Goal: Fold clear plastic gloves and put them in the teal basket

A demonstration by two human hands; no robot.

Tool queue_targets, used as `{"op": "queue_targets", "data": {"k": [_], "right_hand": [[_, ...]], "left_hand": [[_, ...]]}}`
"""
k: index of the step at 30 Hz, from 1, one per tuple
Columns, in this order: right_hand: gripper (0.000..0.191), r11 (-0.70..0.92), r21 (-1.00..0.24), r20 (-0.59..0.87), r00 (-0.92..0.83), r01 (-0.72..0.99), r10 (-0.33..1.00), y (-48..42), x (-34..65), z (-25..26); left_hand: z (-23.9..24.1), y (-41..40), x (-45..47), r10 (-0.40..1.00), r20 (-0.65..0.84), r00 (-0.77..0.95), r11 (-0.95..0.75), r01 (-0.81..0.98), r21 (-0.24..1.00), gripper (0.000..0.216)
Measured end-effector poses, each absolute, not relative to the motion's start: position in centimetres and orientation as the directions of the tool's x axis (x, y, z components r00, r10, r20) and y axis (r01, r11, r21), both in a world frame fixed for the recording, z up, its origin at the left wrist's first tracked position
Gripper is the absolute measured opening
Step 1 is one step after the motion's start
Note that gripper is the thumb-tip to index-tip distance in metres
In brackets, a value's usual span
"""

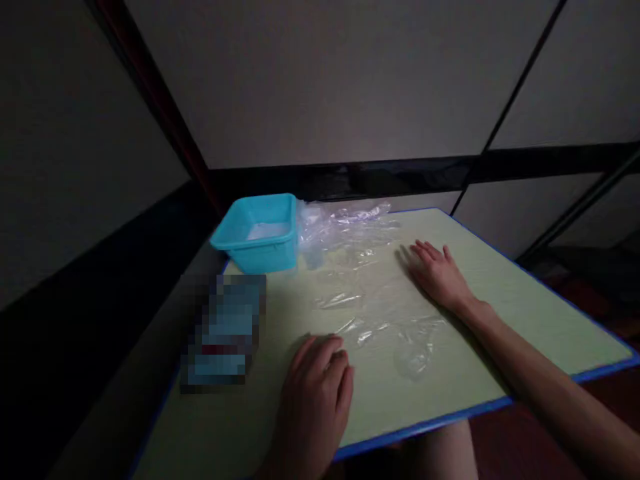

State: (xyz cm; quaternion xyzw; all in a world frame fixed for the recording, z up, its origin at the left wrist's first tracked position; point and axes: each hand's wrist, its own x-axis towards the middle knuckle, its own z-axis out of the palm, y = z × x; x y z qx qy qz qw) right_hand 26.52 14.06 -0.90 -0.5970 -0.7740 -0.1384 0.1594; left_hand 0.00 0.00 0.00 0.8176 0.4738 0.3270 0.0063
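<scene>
A clear, crinkled plastic bag or sheet (370, 293) is spread over the table between my two hands. My left hand (317, 390) rests palm down near the front edge, at the lower left of the plastic. Its fingers are slightly bent, and I see nothing in them. To the right of the plastic, my right hand (440, 275) is open with its fingers stretched out and holds nothing. Whether its fingertips touch the plastic, I cannot tell. More bunched clear plastic (345, 223) lies at the back of the table.
A light blue plastic basket (263, 257) with something white inside stands at the back left. Along the left edge lies a blurred-out, screen-like object (225, 333). The pale table (500, 293) has a blue edge and stands against a panelled wall (330, 87).
</scene>
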Motion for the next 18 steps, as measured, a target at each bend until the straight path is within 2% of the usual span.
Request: {"op": "queue_targets", "data": {"k": [3, 6, 9, 12, 14, 18], "right_hand": [[0.044, 0.280, -0.021, 0.404, -0.248, 0.960, 0.880, 13.6, 26.1, -0.8], [0.044, 0.315, -0.056, 0.402, -0.267, 0.948, 0.876, 13.3, 25.8, -0.7], [0.044, 0.345, -0.076, 0.409, -0.286, 0.936, 0.866, 13.1, 25.6, -0.5], [0.043, 0.369, -0.103, 0.425, -0.295, 0.924, 0.856, 12.9, 25.4, -0.4], [0.042, 0.391, -0.121, 0.433, -0.306, 0.912, 0.848, 12.8, 25.3, -0.4], [0.042, 0.436, -0.140, 0.416, -0.347, 0.889, 0.841, 12.7, 24.9, -0.3]], "left_hand": [[-0.5, 0.0, -0.1, 0.801, 0.544, 0.251, -0.467, 0.830, 0.304, 0.018], [-0.3, -0.2, 0.0, 0.793, 0.549, 0.263, -0.465, 0.844, 0.268, 0.017], [0.7, -0.5, 0.4, 0.750, 0.463, 0.473, -0.618, 0.751, 0.233, 0.022], [1.9, -0.8, 0.7, 0.622, 0.251, 0.742, -0.779, 0.555, 0.292, 0.042], [2.3, -0.9, 0.8, 0.563, 0.164, 0.810, -0.802, 0.487, 0.346, 0.052], [2.1, -0.8, 0.8, 0.564, 0.090, 0.821, -0.775, 0.488, 0.401, 0.066]]}}
